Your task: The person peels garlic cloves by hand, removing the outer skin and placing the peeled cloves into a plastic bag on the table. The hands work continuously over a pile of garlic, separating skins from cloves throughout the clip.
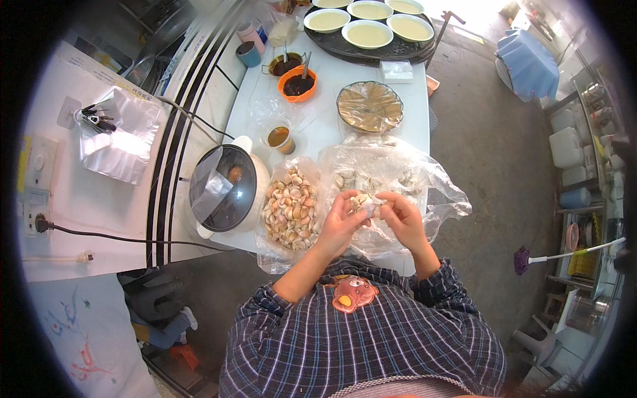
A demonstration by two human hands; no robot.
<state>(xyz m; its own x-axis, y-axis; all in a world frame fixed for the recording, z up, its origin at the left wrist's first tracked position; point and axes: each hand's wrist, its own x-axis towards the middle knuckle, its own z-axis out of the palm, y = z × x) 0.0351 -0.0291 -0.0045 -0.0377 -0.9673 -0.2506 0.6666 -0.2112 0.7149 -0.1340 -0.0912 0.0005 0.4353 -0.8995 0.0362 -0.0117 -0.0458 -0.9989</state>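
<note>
Between my two hands is a garlic bulb (367,204) with pale, papery skin. My left hand (344,219) grips its left side with thumb and fingers. On its other side, the fingertips of my right hand (402,219) pinch at the skin. Both hands are just above an open clear plastic bag (378,159) holding whitish garlic bulbs (348,180). Left of it, a second clear bag (268,258) holds many loose, separated garlic cloves (292,211), tan and pinkish.
A lidded white electric pot (260,171) stands at the table's left edge. Beyond are a cup of brown liquid (280,138), an orange bowl of dark sauce (298,92), a film-covered round dish (371,106) and a dark round tray (323,42) bearing several white plates. A power cord (124,240) runs leftward.
</note>
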